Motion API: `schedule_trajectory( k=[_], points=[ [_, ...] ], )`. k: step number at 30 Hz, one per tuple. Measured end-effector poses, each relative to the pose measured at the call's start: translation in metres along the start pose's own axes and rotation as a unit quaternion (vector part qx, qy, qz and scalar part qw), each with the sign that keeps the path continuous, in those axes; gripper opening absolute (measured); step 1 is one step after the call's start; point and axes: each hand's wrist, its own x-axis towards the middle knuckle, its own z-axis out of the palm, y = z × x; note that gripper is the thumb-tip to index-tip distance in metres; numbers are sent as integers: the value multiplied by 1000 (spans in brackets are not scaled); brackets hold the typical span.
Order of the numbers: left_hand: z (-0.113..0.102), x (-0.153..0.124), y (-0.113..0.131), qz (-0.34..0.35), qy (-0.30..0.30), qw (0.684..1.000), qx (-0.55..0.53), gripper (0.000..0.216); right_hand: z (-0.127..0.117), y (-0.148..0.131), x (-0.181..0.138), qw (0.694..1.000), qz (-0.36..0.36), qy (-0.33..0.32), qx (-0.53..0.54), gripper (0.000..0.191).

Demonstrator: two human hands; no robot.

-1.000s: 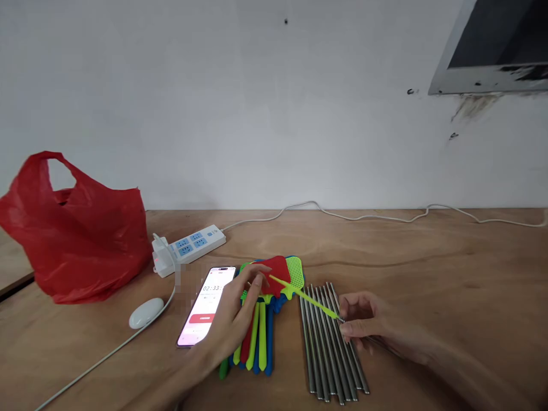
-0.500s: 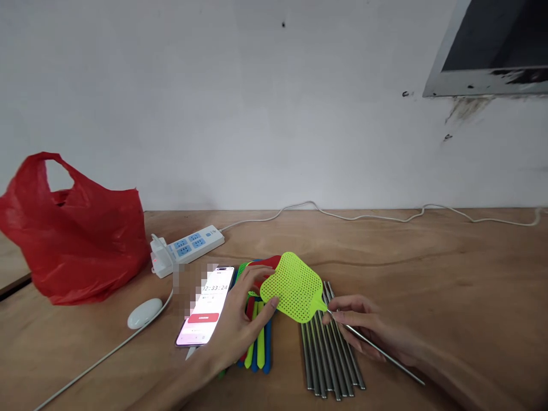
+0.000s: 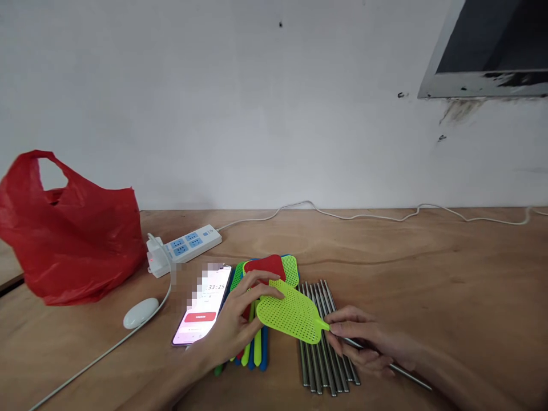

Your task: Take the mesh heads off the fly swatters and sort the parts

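Observation:
A yellow-green fly swatter head (image 3: 291,317) with a perforated face is held between my two hands above the table. My left hand (image 3: 237,311) grips its left edge, fingers over the top and thumb below. At the swatter's neck, my right hand (image 3: 363,337) closes around a thin metal rod (image 3: 411,377) that meets the plastic neck; how deep it sits is hidden by the fingers. Beneath lies a row of metal rods (image 3: 327,365). Red, green and yellow swatter heads (image 3: 291,268) are piled behind my left hand, with coloured plastic handles (image 3: 257,351) partly covered by it.
A lit phone (image 3: 203,317) lies left of my left hand. Farther left are a white power strip (image 3: 192,242), a white oval device (image 3: 141,313) with its cable, and a red plastic bag (image 3: 77,240). A thin white cord (image 3: 342,216) runs along the wall.
The swatter head has tipped flatter and dropped slightly, and my left fingers have moved onto its upper face. My right hand has shifted closer around the neck and rod.

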Motion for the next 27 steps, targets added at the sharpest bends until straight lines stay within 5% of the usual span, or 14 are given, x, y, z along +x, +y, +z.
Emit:
schedule_trajectory(
  k=[12, 16, 21, 24, 27],
  points=[
    [-4, -1, 0, -22, -8, 999, -28, 15, -1, 1, 3, 999, -14, 9, -40, 38],
    [-3, 2, 13, -159, -20, 982, -101, 28, 0, 0, 1, 994, -21, 35, -101, 41],
    [-5, 7, 13, -344, -38, 885, -313, 30, 5, -5, -1, 967, -34, 106, -227, 39],
    [-13, 10, 0, -372, 58, 869, -320, 35, -2, -5, 0, 946, -72, 138, -283, 38],
    [-19, 12, -6, -357, 80, 875, -318, 32, -16, -3, 1, 972, -67, 127, -188, 37]
  ],
)
